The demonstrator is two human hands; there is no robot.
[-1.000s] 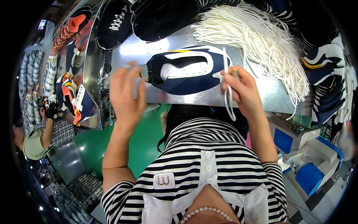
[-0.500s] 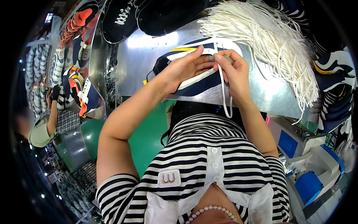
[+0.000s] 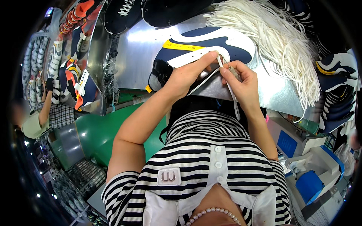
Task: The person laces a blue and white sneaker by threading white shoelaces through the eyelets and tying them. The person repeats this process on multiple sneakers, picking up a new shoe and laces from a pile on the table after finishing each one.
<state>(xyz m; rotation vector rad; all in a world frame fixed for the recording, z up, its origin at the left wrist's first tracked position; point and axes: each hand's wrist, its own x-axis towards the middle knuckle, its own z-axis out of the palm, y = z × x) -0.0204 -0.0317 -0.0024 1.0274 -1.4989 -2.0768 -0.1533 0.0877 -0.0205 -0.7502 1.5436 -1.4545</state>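
Observation:
A navy, white and yellow shoe upper [image 3: 211, 37] lies across the metal table, its black and grey end to the left. My left hand [image 3: 184, 77] is closed on the upper's white eyelet edge, the thumb on top and the fingers largely hidden beneath. A white shoelace [image 3: 232, 95] runs from beside that thumb and hangs in a loop past the table's front edge. Just right of it, my right hand [image 3: 243, 81] grips a small tool with a thin metal shaft and a greyish handle [image 3: 234, 72], the tip near the eyelet edge.
A big heap of white laces [image 3: 271, 45] covers the table's right part. Black shoe uppers [image 3: 166, 13] lie at the back. Further uppers are stacked at right [image 3: 335, 71] and on the left rack [image 3: 77, 81]. A blue and grey machine [image 3: 313, 180] stands lower right; another person [image 3: 36, 122] works far left.
The upper has turned, showing more of its navy side and yellow stripe. My right hand has drawn slightly right and down with the tool, away from my left hand's fingers.

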